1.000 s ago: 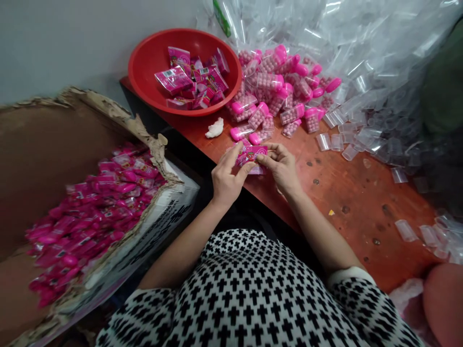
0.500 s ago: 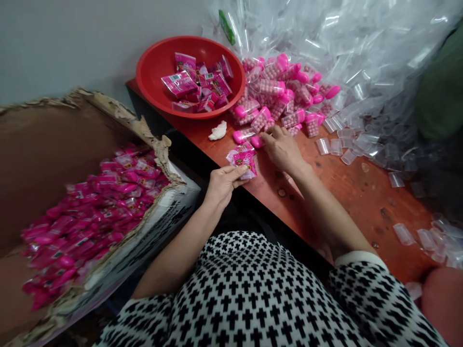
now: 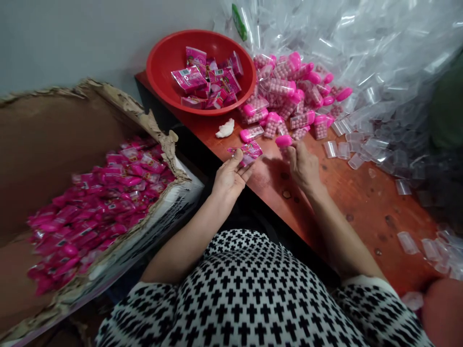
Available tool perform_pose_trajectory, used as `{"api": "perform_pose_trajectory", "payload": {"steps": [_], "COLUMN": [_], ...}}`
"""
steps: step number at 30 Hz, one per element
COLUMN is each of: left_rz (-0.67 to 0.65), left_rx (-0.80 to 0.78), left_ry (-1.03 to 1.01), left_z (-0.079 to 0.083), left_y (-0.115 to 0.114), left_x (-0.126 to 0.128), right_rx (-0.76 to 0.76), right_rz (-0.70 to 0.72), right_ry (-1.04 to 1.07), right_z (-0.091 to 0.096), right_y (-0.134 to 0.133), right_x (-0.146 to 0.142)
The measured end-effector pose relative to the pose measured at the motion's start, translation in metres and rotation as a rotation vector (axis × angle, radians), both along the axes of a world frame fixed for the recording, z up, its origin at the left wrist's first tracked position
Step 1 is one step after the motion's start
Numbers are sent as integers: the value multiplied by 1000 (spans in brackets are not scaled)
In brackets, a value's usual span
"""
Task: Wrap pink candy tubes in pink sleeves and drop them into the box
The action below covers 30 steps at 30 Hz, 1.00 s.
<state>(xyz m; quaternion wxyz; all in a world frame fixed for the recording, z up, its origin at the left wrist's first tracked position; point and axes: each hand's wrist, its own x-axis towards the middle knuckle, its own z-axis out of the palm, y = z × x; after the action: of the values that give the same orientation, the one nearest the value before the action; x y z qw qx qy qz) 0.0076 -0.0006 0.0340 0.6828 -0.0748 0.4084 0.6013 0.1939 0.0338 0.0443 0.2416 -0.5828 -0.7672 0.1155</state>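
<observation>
My left hand point(image 3: 231, 179) pinches a pink printed wrapper point(image 3: 250, 151) between thumb and fingers, above the table's near edge. The wrapper lies tilted over the fingers. To its right, my right hand point(image 3: 304, 166) is closed on a small candy bottle with a rounded pink cap point(image 3: 284, 140). The cap points left, towards the wrapper; my fingers hide most of the bottle's body. Just beyond both hands is a pile of clear candy bottles point(image 3: 281, 86) with pink caps and pale pink balls inside. A crumpled white scrap point(image 3: 225, 128) lies left of the pile.
A red basin point(image 3: 155, 72) with several filled pink packets stands at the table's back left. Left of me, a torn cardboard box point(image 3: 164, 140) holds many wrapped pink packets. Clear plastic tubes point(image 3: 379, 140) heap over the right and back of the red table point(image 3: 347, 193).
My right hand has drawn back from the pile with the pink-capped bottle and turned. In my left hand the wrapper has tipped flatter. The whole view has shifted slightly.
</observation>
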Motion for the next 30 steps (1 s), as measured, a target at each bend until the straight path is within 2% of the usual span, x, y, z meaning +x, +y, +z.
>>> {"api": "perform_pose_trajectory", "payload": {"steps": [4, 6, 8, 15, 21, 27, 30], "left_rz": [4, -12, -25, -86, -154, -283, -347], "left_rx": [41, 52, 49, 120, 272, 308, 310], "left_ry": [-45, -46, -37, 48, 126, 190, 210], "left_z": [-1, 0, 2, 11, 9, 6, 5], "left_y": [1, 2, 1, -6, -7, -5, -3], "left_x": [7, 12, 18, 30, 29, 25, 22], "right_rx": [-439, -523, -529, -490, -508, -380, -367], "right_rz": [-26, -50, -78, -82, -74, -87, -100], "right_ry": [688, 903, 1018, 1047, 1108, 965, 945], "right_z": [4, 2, -3, -13, -14, -24, -25], "right_y": [-57, -74, -80, -74, -74, -74, -74], "right_x": [-26, -39, -47, -48, -47, -47, -48]}}
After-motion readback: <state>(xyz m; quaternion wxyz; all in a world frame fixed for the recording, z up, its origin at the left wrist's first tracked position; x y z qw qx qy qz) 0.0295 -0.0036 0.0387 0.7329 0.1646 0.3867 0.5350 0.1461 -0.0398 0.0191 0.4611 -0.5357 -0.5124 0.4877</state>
